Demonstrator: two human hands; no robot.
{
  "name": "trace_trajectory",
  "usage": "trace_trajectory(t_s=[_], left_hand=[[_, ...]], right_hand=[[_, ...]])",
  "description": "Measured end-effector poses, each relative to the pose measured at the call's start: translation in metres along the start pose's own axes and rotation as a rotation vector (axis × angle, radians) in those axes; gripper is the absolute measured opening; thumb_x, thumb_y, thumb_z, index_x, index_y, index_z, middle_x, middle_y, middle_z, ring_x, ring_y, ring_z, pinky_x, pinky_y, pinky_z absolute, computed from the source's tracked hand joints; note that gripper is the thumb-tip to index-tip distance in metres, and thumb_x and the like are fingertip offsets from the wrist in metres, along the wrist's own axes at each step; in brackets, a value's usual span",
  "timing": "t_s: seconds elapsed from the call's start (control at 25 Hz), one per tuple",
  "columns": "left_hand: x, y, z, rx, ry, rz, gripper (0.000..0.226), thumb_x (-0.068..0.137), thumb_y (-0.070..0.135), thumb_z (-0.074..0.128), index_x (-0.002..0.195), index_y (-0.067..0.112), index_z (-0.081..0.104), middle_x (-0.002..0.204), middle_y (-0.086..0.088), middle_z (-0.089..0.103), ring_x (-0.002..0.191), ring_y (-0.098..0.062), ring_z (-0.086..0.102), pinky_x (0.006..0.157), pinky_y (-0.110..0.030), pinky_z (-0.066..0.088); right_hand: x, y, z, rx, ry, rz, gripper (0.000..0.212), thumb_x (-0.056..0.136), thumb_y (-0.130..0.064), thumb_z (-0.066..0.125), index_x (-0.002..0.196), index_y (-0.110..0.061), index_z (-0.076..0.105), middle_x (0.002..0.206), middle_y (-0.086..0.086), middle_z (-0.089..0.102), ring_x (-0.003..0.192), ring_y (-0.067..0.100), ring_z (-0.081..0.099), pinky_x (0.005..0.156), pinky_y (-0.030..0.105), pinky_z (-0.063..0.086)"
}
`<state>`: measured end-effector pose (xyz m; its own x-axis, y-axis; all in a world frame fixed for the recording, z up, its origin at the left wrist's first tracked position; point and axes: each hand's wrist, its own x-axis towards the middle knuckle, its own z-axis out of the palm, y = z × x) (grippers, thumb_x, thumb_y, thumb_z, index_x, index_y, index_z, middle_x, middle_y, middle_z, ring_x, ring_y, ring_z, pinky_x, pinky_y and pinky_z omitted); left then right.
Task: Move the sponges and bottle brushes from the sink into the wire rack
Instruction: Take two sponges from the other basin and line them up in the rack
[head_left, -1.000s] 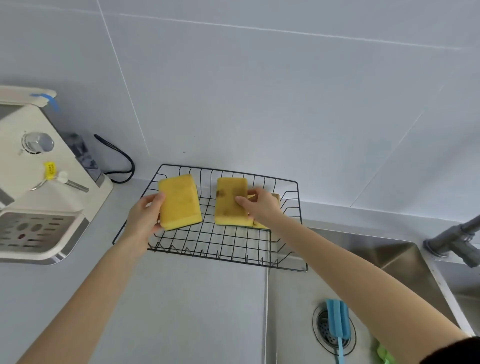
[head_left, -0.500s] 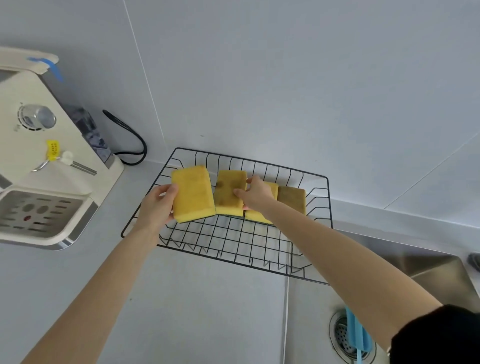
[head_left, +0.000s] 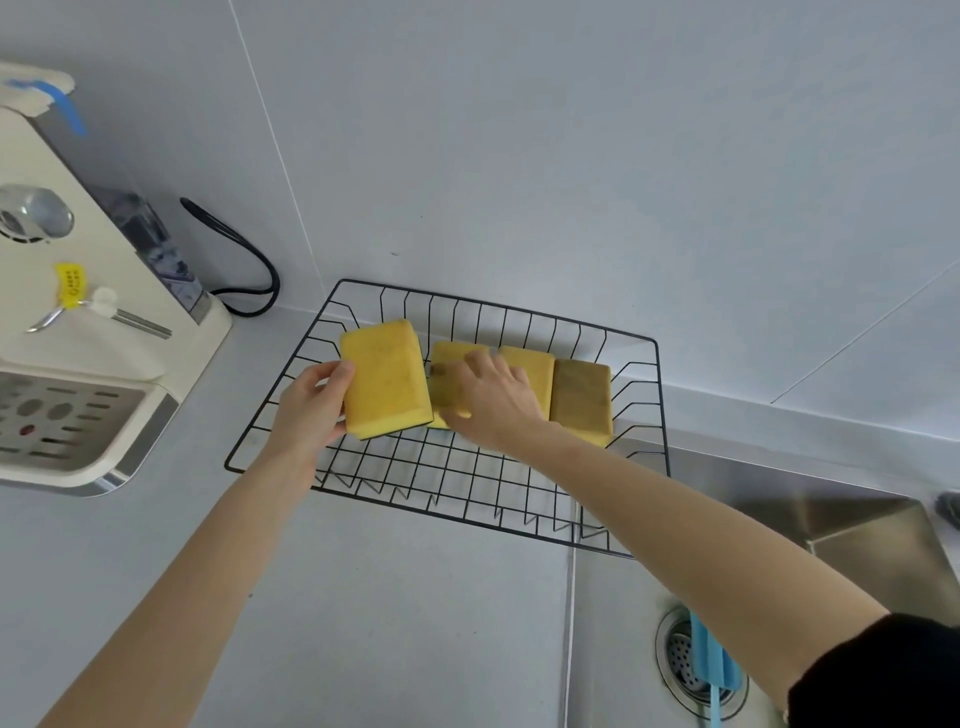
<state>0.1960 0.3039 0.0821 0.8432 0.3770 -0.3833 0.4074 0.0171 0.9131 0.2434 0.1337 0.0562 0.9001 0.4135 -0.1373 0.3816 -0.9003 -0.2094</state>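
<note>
A: While curling round the left edge of the left-most sponge, left fingers pinching it firmly, thumb underneath, and tilting it over the left part of the wire rack. Resting on the wires or hanging just above them? Impossible to tell.

B: And on the other side?

A: Right fingertips spreading over the top of the second sponge, thumb hooking its near edge, so clasping rather than letting go. Right hand pressing it down beside the held one, left hand keeping its grip on the first.

B: Moving outward, then: lying where, the rest?

A: Sitting in the rack already, a third sponge just beside the second, and a brownish sponge touching that one on the right. Lining up four in a row along the back half, with the front half of the rack staying bare.

B: Looking mostly done on sponges, judging by that?

A: Probably, though seeing only a corner of the sink, so not ruling out more. Definitely remaining: a blue bottle brush lying across the drain, well apart from the rack, partly hiding behind the right forearm. Releasing both sponges first, then reaching back for the brush — seemingly the next call.
</note>
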Motion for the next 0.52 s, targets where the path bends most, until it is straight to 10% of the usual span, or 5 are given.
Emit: trace_trajectory(t_s=[0.2,0.52], left_hand=[[0.004,-0.003,-0.002,0.017,0.001,-0.006,0.042,0.095,0.030,0.043,0.131,0.010,0.043,0.136,-0.014,0.048,0.107,-0.022,0.050,0.085,-0.036,0.046],[0.010,-0.005,0.001,0.026,0.005,-0.007,0.041,0.095,0.028,0.044,0.131,0.009,0.043,0.135,-0.014,0.049,0.104,-0.022,0.050,0.083,-0.036,0.045]], right_hand=[[0.005,0.001,0.024,-0.228,-0.020,-0.141,0.081,0.085,-0.042,0.059,0.149,-0.026,0.012,0.159,0.013,0.003,0.148,0.029,0.000,0.118,0.051,0.000],[0.012,0.007,0.031,-0.151,0.073,-0.129,0.054,0.096,-0.028,0.045,0.146,-0.024,0.026,0.157,0.015,0.014,0.146,0.031,0.012,0.119,0.047,0.009]])
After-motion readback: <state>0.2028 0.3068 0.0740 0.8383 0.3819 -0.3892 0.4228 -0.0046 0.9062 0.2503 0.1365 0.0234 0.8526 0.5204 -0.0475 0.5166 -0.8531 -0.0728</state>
